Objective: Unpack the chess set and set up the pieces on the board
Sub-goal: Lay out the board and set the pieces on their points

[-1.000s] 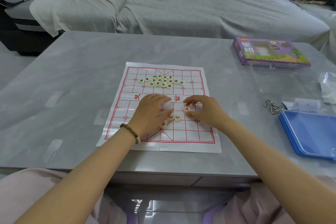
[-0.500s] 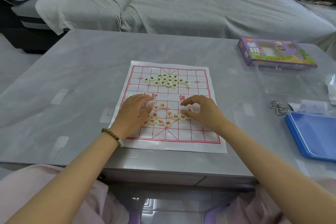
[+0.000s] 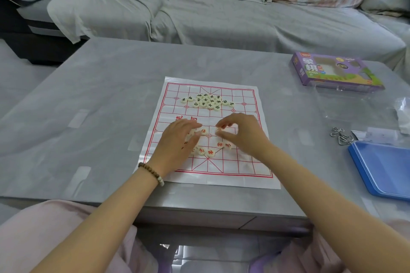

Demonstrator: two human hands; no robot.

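The chess board (image 3: 244, 162), a white sheet with a red grid, lies flat on the grey table (image 3: 99, 117). A cluster of black-lettered round pieces (image 3: 207, 101) sits on its far half. Red-lettered pieces (image 3: 209, 152) lie scattered on the near half, some hidden under my hands. My left hand (image 3: 177, 142) rests palm down over the left part of the red pieces, holding nothing. My right hand (image 3: 241, 133) is curled, its thumb and forefinger closed around one red piece (image 3: 218, 130) near the board's middle.
The purple chess box (image 3: 332, 72) lies at the table's far right, with clear plastic packaging (image 3: 355, 106) in front of it. A metal wire puzzle (image 3: 340, 136) and a blue lid (image 3: 386, 168) sit at the right edge. A covered sofa (image 3: 221, 17) stands behind the table.
My hands have drawn apart over the near half, uncovering and spreading the red pieces. My right fingers have closed on one of them. The black cluster has not moved.
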